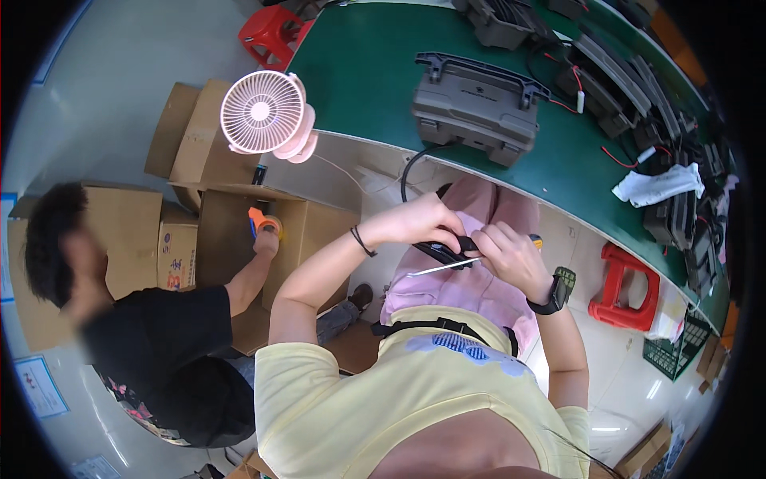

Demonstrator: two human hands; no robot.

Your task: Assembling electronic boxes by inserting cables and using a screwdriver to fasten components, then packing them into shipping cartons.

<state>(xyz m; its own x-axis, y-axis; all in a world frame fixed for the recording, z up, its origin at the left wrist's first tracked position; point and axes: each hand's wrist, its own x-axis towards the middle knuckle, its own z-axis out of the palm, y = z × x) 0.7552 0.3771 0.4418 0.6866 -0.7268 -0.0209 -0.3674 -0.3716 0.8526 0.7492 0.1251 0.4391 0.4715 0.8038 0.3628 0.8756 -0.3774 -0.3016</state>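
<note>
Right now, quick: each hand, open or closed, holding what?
Left hand: closed on a black part; exact grip partly hidden.
Right hand: closed, holding a screwdriver.

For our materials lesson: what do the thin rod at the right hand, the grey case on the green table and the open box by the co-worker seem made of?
Thin rod: probably polished metal, judging by its bright, silvery look.
Grey case: likely moulded plastic, fairly matte, with chunky latches.
Open box: cardboard, dull brown, with stiff folded flaps.
</note>
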